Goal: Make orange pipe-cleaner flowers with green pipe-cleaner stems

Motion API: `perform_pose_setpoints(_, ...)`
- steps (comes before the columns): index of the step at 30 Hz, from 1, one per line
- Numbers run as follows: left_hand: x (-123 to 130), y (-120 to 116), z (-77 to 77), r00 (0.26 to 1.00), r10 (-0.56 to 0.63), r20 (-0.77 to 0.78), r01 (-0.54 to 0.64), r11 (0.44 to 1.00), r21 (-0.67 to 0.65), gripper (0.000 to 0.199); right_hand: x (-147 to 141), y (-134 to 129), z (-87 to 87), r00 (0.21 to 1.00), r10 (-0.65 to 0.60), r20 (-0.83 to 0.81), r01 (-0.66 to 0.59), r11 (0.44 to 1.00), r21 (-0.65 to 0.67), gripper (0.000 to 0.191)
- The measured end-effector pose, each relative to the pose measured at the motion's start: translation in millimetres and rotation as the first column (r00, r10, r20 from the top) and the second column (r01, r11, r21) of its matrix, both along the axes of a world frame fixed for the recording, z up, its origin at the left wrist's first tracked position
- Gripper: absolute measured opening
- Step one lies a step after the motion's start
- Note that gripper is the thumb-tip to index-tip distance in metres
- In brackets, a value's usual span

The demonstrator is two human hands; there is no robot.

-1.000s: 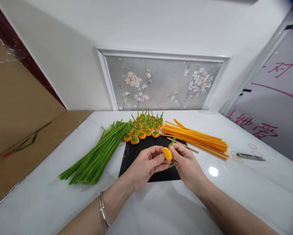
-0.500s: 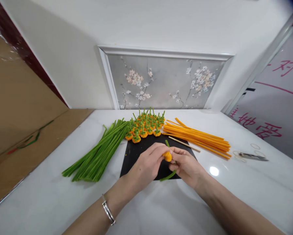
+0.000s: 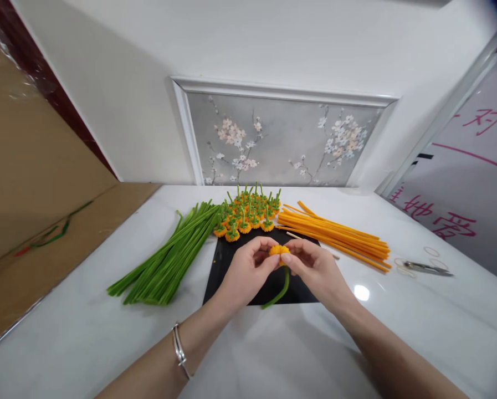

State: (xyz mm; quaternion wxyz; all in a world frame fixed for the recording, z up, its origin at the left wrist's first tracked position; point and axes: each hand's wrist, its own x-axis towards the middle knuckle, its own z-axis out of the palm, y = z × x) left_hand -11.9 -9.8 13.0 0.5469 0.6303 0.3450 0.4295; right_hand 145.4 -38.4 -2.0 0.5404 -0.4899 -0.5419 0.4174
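On the left of the desk, a bundle of green strips lies slantwise, its long axis running from near left to far right. The left hand reaches in from the near left, back of the wrist up, thumb and fingertips pinching the left side of a small ribbed orange piece. Beyond it, orange-and-green pieces stand grouped at the far side of a black mat, green ends up.

The orange piece sits between the two hands above the mat, slightly wider left to right than tall; neither hand is clearly nearer to it. From under it a green strip drops and curves near and left, its loose end by the mat's near edge.

The right hand comes from the near right, angled far and left, thumb and fingers closed on the piece's right side. Farther right lie orange strips, then scissors.
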Motion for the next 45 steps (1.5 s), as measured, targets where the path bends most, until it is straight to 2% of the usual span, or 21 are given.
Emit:
perform_pose_setpoints(4,0.6,-3.2,3.2,0.997,-0.04,0.066,0.049,0.989,-0.142,0.023,-2.4,-0.5,0.3,0.998,0.049,-0.028,-0.049,0.999,0.004,0.03)
perform_pose_setpoints(8,-1.7,-1.8,3.1,0.994,-0.068,0.091,0.086,0.973,-0.215,0.022,-1.6,0.9,0.5,0.995,0.045,-0.084,-0.045,0.999,-0.006,0.031)
perform_pose_setpoints(11,-3.1,-0.5,0.7,0.981,-0.103,0.167,0.148,0.945,-0.291,0.019,-1.1,1.1,0.5,0.991,0.028,-0.129,-0.035,0.998,-0.054,0.03)
perform_pose_setpoints(13,-2.9,-0.3,-1.7,0.965,-0.109,0.238,0.188,0.92,-0.345,0.016,-0.8,0.9,0.4,0.979,0.052,-0.195,-0.073,0.992,-0.105,0.032)
perform_pose_setpoints(18,0.5,-0.8,-9.4,0.935,-0.057,0.349,0.225,0.858,-0.462,0.016,2.1,1.0,-0.1,0.909,0.105,-0.404,-0.199,0.96,-0.199,0.035)
perform_pose_setpoints(22,2.2,-0.3,-13.1,0.943,0.018,0.333,0.161,0.849,-0.503,0.024,6.6,1.3,1.0,0.917,0.135,-0.376,-0.231,0.947,-0.222,0.034)
perform_pose_setpoints(25,2.0,0.7,-11.3,0.963,0.052,0.264,0.073,0.894,-0.442,0.022,8.6,0.4,4.1,0.947,0.16,-0.279,-0.23,0.943,-0.239,0.036)
perform_pose_setpoints(28,1.0,1.8,-8.1,0.99,0.032,0.14,0.007,0.964,-0.267,0.022,8.5,-0.7,7.7,0.974,0.166,-0.156,-0.199,0.953,-0.228,0.038)
perform_pose_setpoints(31,0.3,2.4,-7.7,1.0,-0.016,0.014,0.017,0.995,-0.098,0.019,7.6,-0.5,8.9,0.983,0.172,-0.06,-0.181,0.964,-0.196,0.035)
perform_pose_setpoints(34,-0.4,2.3,-10.8,0.996,-0.077,-0.05,0.078,0.997,0.02,0.016,8.0,1.0,6.7,0.984,0.163,-0.076,-0.175,0.963,-0.205,0.033)
perform_pose_setpoints(38,-2.0,1.2,-15.0,0.988,-0.097,-0.121,0.116,0.98,0.163,0.04,9.7,2.9,2.7,0.973,0.141,-0.185,-0.182,0.957,-0.227,0.033)
perform_pose_setpoints(45,-4.2,1.0,-12.6,0.972,-0.098,-0.214,0.158,0.945,0.287,0.024,9.4,0.4,5.3,0.953,0.178,-0.244,-0.237,0.941,-0.241,0.033)
